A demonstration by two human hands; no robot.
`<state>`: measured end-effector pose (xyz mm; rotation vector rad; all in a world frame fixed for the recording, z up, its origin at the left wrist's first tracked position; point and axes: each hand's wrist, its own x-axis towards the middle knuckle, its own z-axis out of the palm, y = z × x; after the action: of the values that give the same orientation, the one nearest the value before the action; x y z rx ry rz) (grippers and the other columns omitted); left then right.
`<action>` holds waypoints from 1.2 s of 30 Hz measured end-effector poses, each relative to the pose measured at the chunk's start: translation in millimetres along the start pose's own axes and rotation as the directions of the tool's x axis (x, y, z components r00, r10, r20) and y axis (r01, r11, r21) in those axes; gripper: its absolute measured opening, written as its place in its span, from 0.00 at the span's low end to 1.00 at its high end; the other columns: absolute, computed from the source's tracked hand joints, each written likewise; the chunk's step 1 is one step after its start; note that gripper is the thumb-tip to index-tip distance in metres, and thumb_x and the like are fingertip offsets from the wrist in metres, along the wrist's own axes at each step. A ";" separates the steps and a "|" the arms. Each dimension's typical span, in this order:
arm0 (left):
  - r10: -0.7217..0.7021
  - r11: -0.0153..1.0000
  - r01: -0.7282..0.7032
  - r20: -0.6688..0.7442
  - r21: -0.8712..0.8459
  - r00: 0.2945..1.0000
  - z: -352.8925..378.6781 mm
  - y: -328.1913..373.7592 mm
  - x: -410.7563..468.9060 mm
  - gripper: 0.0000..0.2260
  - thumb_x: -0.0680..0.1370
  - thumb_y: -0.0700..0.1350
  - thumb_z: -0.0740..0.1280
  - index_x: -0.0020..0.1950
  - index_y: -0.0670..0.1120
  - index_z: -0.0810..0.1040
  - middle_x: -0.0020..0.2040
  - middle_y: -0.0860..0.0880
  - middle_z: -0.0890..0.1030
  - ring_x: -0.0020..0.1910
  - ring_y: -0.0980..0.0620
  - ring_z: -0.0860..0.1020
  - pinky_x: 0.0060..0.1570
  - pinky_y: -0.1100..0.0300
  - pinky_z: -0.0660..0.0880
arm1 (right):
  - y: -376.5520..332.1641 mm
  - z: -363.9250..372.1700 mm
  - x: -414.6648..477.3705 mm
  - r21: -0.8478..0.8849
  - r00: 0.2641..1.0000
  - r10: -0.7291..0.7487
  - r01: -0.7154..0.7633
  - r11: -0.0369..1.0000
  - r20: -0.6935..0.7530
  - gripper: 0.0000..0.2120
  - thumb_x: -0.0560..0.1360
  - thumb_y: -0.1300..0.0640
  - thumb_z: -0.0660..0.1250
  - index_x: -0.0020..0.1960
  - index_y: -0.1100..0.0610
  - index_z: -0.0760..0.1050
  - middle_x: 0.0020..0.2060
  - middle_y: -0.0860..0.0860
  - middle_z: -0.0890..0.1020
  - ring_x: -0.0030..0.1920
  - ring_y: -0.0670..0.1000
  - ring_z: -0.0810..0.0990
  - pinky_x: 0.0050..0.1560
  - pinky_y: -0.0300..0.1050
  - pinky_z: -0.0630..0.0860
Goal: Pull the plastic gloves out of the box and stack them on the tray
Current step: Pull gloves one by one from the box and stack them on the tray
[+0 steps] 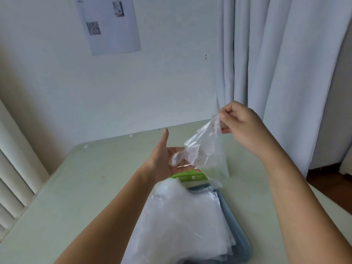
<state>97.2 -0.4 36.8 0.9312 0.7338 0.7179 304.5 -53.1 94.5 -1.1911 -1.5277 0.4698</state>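
Observation:
My right hand [242,124] pinches a clear plastic glove [203,147] by its top and holds it up in the air above the box. The glove hangs down crumpled. My left hand [165,159] is open, palm up and thumb raised, just under and behind the glove's lower end. The green and white glove box [190,177] lies on the table beyond the tray, partly hidden by the left hand and the gloves. A thick pile of clear gloves [186,221] covers the blue-grey tray [240,242], of which only the right rim shows.
The pale green table [85,197] runs to a white wall with a paper sheet [110,25] on it. A grey curtain [285,63] hangs at the right, close behind my right hand. Window slats [11,187] are at the left. Dark floor [331,185] shows at the right.

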 end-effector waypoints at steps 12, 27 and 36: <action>0.233 0.950 -0.265 0.187 0.166 0.954 42.8 -16.1 -73.7 0.04 0.74 0.37 0.70 0.42 0.45 0.83 0.33 0.47 0.77 0.32 0.53 0.76 0.39 0.62 0.76 | -17.1 16.3 -62.0 0.357 0.930 0.312 -0.362 0.861 0.192 0.27 0.65 0.32 0.68 0.49 0.55 0.78 0.46 0.51 0.81 0.45 0.45 0.79 0.53 0.41 0.73; 0.483 0.867 -0.483 0.033 0.120 0.875 8.7 -47.6 -143.9 0.14 0.70 0.33 0.72 0.54 0.35 0.75 0.42 0.46 0.78 0.38 0.53 0.78 0.44 0.62 0.78 | -18.2 60.5 -136.1 0.738 0.759 0.272 -0.645 0.198 0.591 0.38 0.51 0.51 0.85 0.57 0.63 0.79 0.53 0.58 0.83 0.53 0.54 0.83 0.53 0.45 0.79; 0.567 0.783 -0.465 -0.166 0.414 0.807 5.3 -45.0 -181.1 0.11 0.74 0.51 0.66 0.51 0.51 0.85 0.36 0.48 0.75 0.36 0.53 0.72 0.42 0.59 0.69 | -47.4 48.1 -118.6 0.261 0.922 0.041 -0.151 0.954 0.384 0.08 0.64 0.56 0.72 0.43 0.52 0.85 0.41 0.49 0.77 0.43 0.44 0.78 0.46 0.29 0.71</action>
<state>11.3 -166.1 41.9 1.4145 0.8840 1.2603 229.8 -161.0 57.1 -0.9878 -1.6547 0.9991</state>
